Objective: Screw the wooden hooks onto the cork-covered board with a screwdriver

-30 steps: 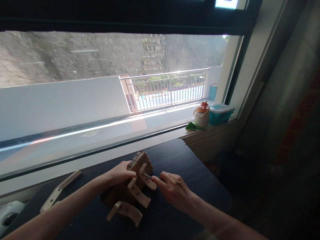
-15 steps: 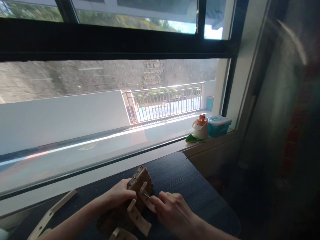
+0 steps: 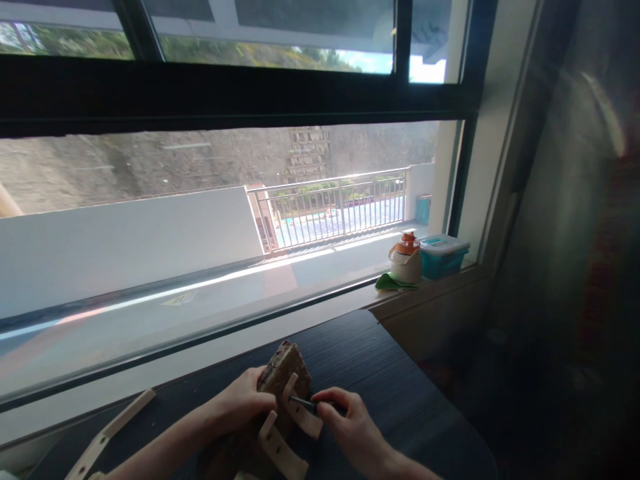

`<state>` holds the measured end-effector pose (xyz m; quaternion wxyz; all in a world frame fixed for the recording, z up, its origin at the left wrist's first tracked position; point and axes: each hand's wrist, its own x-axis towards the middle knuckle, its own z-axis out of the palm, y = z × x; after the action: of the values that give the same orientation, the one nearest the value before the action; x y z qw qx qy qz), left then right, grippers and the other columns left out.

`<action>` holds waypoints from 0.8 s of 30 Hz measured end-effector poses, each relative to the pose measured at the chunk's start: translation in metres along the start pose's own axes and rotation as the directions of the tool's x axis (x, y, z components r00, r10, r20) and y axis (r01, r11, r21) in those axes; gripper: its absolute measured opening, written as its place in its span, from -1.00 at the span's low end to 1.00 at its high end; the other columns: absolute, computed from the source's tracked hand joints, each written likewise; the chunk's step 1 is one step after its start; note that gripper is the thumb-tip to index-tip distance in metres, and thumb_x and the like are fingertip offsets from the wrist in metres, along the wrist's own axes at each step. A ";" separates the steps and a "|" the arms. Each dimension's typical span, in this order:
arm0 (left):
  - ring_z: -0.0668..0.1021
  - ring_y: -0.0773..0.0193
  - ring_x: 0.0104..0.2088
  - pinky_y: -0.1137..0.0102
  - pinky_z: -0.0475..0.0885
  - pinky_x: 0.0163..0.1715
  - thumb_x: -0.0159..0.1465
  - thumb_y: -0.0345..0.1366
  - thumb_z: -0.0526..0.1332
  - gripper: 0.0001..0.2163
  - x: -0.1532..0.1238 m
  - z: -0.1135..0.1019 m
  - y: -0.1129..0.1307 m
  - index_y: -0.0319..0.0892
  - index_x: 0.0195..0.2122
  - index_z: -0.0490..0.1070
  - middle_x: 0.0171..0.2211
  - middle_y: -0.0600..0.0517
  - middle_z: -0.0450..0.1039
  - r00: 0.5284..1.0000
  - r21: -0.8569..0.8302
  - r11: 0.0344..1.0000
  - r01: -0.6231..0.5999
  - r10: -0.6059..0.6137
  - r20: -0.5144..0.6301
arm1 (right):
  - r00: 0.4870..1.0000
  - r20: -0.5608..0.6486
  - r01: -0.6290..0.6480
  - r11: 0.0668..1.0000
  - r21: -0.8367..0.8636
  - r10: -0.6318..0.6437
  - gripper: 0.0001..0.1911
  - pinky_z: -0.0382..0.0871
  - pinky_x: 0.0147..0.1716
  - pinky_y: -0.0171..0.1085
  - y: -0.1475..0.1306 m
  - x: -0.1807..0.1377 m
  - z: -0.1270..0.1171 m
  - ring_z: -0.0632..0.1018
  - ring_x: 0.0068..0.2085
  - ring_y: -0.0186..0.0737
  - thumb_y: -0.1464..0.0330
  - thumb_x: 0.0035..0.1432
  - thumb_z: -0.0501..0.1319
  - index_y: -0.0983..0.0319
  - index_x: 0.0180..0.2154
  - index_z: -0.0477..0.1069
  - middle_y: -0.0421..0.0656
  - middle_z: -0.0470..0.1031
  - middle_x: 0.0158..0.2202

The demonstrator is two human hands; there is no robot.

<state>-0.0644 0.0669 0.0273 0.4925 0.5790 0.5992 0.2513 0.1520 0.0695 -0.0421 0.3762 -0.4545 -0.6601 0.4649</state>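
Note:
My left hand is wrapped round the side of a rough brown block tilted above the table. A pale curved wooden piece with holes lies against the block's face. My right hand grips the dark handle of a screwdriver, whose thin shaft points left and meets that curved piece near a hole. Whether a screw sits there is too small to tell. Nearer to me, a second curved wooden piece stands out from the block, below my left thumb.
On the dark table, a jointed wooden strip lies left of my left forearm. The window sill beyond holds a white bottle with an orange top, a green item and a teal lidded box.
My right hand has drawn back a little to the right, so more of the screwdriver shows. The whole view has shifted slightly; my left hand keeps its hold on the block.

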 end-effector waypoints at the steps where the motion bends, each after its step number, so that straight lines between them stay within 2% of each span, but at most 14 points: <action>1: 0.51 0.24 -0.40 0.42 0.37 -0.41 -0.19 -0.42 0.19 -0.69 0.000 0.000 0.000 -0.22 -0.34 0.42 -0.46 0.10 0.53 1.000 0.002 1.000 0.000 0.000 -0.004 | 0.999 0.034 0.035 0.999 -0.016 -0.034 -0.77 0.36 -0.21 -0.31 -0.003 0.000 -0.002 0.53 -0.19 -0.20 0.33 0.11 0.12 0.23 -0.24 0.51 -0.12 0.55 -0.23; 4: 0.50 0.25 -0.41 0.42 0.36 -0.40 -0.20 -0.41 0.19 -0.69 0.001 0.001 -0.001 -0.22 -0.35 0.42 -0.45 0.11 0.52 1.000 0.009 1.000 -0.003 0.003 -0.015 | 0.952 0.157 0.296 0.920 -0.257 -0.262 -0.78 0.33 -0.31 -0.35 -0.015 -0.002 -0.012 0.55 -0.30 -0.25 0.35 0.14 0.10 0.16 -0.20 0.47 -0.19 0.56 -0.31; 7: 0.48 0.27 -0.43 0.42 0.35 -0.41 -0.20 -0.41 0.18 -0.70 0.000 0.002 0.001 -0.21 -0.36 0.41 -0.48 0.12 0.50 1.000 0.021 1.000 -0.005 0.005 -0.024 | 0.819 0.349 0.571 0.593 -0.567 -0.455 -0.72 0.25 -0.46 -0.34 -0.023 -0.002 -0.019 0.51 -0.43 -0.26 0.42 0.08 0.15 0.13 -0.12 0.37 -0.21 0.53 -0.37; 9: 0.48 0.27 -0.44 0.42 0.34 -0.42 -0.20 -0.41 0.17 -0.71 -0.001 0.003 0.003 -0.21 -0.37 0.41 -0.49 0.12 0.49 1.000 0.027 1.000 -0.002 0.002 -0.020 | 0.716 0.472 0.676 0.344 -0.651 -0.514 -0.63 0.19 -0.53 -0.32 -0.025 -0.001 -0.021 0.47 -0.49 -0.26 0.48 0.05 0.17 0.14 -0.06 0.31 -0.21 0.49 -0.42; 11: 0.48 0.27 -0.43 0.42 0.35 -0.41 -0.21 -0.41 0.17 -0.71 -0.002 0.003 0.005 -0.21 -0.37 0.40 -0.48 0.11 0.50 1.000 0.033 0.999 0.004 -0.004 -0.011 | 0.654 0.524 0.711 0.207 -0.672 -0.546 -0.58 0.16 -0.54 -0.31 -0.022 0.000 -0.021 0.45 -0.50 -0.25 0.51 0.05 0.17 0.17 -0.02 0.27 -0.20 0.46 -0.45; 12: 0.48 0.26 -0.43 0.41 0.35 -0.40 -0.21 -0.41 0.17 -0.71 -0.003 0.003 0.006 -0.22 -0.37 0.40 -0.47 0.11 0.50 1.000 0.038 0.999 0.008 -0.007 -0.008 | 0.648 0.524 0.712 0.196 -0.674 -0.552 -0.58 0.16 -0.54 -0.30 -0.020 0.001 -0.020 0.45 -0.50 -0.25 0.52 0.04 0.17 0.18 -0.02 0.27 -0.20 0.45 -0.45; 14: 0.48 0.26 -0.43 0.42 0.35 -0.41 -0.21 -0.41 0.17 -0.71 -0.004 0.003 0.009 -0.22 -0.38 0.39 -0.47 0.10 0.50 1.000 0.052 0.999 0.015 -0.014 -0.011 | 0.678 0.496 0.705 0.288 -0.648 -0.543 -0.60 0.18 -0.52 -0.31 -0.015 0.001 -0.016 0.45 -0.49 -0.26 0.53 0.03 0.16 0.18 -0.05 0.31 -0.18 0.47 -0.44; 16: 0.48 0.27 -0.44 0.43 0.34 -0.43 -0.20 -0.41 0.17 -0.73 -0.005 0.002 0.012 -0.22 -0.39 0.39 -0.48 0.11 0.49 1.000 0.066 0.998 0.021 -0.020 -0.016 | 0.765 0.411 0.642 0.544 -0.541 -0.495 -0.66 0.23 -0.46 -0.32 -0.012 0.000 -0.012 0.47 -0.45 -0.28 0.50 0.07 0.11 0.16 -0.08 0.37 -0.17 0.50 -0.39; 18: 0.48 0.27 -0.43 0.43 0.35 -0.42 -0.20 -0.41 0.17 -0.73 -0.008 0.003 0.017 -0.22 -0.39 0.38 -0.47 0.11 0.49 1.000 0.074 0.997 0.024 -0.023 -0.014 | 0.892 0.298 0.425 0.856 -0.296 -0.340 -0.72 0.27 -0.40 -0.34 -0.012 0.000 -0.009 0.49 -0.38 -0.30 0.44 0.11 0.09 0.16 -0.13 0.43 -0.17 0.53 -0.32; 19: 0.48 0.26 -0.42 0.42 0.35 -0.41 -0.19 -0.41 0.17 -0.73 -0.009 0.004 0.020 -0.22 -0.39 0.38 -0.46 0.10 0.49 1.000 0.077 0.997 0.027 -0.026 -0.010 | 0.939 0.273 0.253 0.957 -0.143 -0.208 -0.73 0.28 -0.40 -0.36 -0.014 0.001 -0.008 0.49 -0.38 -0.31 0.41 0.10 0.09 0.19 -0.15 0.45 -0.17 0.53 -0.32; 20: 0.49 0.24 -0.41 0.42 0.36 -0.40 -0.19 -0.40 0.17 -0.73 -0.011 0.005 0.023 -0.22 -0.38 0.38 -0.45 0.10 0.49 1.000 0.080 0.996 0.029 -0.028 -0.007 | 0.955 0.288 0.071 0.998 -0.004 -0.067 -0.73 0.28 -0.43 -0.37 -0.016 0.002 -0.008 0.47 -0.40 -0.33 0.39 0.09 0.10 0.22 -0.16 0.46 -0.17 0.53 -0.34; 22: 0.49 0.22 -0.39 0.41 0.37 -0.39 -0.19 -0.40 0.17 -0.72 -0.014 0.006 0.029 -0.21 -0.38 0.39 -0.44 0.09 0.50 0.999 0.089 0.995 0.035 -0.035 -0.006 | 0.913 0.384 -0.204 0.969 0.137 0.138 -0.69 0.23 -0.53 -0.40 -0.021 0.006 -0.012 0.40 -0.51 -0.38 0.40 0.06 0.10 0.27 -0.14 0.45 -0.20 0.48 -0.45; 23: 0.49 0.22 -0.39 0.40 0.37 -0.39 -0.19 -0.40 0.16 -0.72 -0.014 0.007 0.030 -0.21 -0.38 0.40 -0.44 0.09 0.50 0.999 0.094 0.995 0.039 -0.039 -0.010 | 0.891 0.419 -0.248 0.959 0.135 0.172 -0.67 0.19 -0.57 -0.41 -0.023 0.008 -0.014 0.36 -0.55 -0.40 0.41 0.05 0.10 0.28 -0.13 0.45 -0.22 0.46 -0.49; 24: 0.49 0.22 -0.39 0.40 0.37 -0.39 -0.19 -0.40 0.16 -0.72 -0.015 0.008 0.031 -0.21 -0.38 0.40 -0.44 0.10 0.50 0.999 0.096 0.994 0.044 -0.043 -0.014 | 0.893 0.423 -0.210 0.973 0.097 0.151 -0.67 0.17 -0.57 -0.41 -0.025 0.009 -0.016 0.35 -0.56 -0.41 0.41 0.05 0.09 0.27 -0.12 0.45 -0.23 0.45 -0.50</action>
<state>-0.0460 0.0571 0.0558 0.4658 0.5874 0.6260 0.2145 0.1581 0.0781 -0.0126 0.2143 -0.3777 -0.6452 0.6286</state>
